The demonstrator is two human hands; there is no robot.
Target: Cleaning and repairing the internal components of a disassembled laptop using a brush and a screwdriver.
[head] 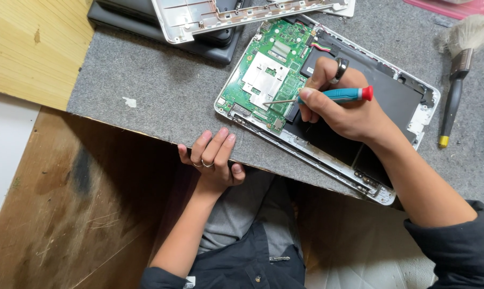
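Fingers of the right hand (341, 104) wrap tight around a small blue screwdriver (327, 96), tip on the green board (269, 75) inside the open laptop (413, 115), while the left hand (212, 158) pinches the grey mat's (162, 96) edge, holding it flat.

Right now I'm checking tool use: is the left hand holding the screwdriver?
No, the right hand holds the blue screwdriver; the left hand grips the mat's edge.
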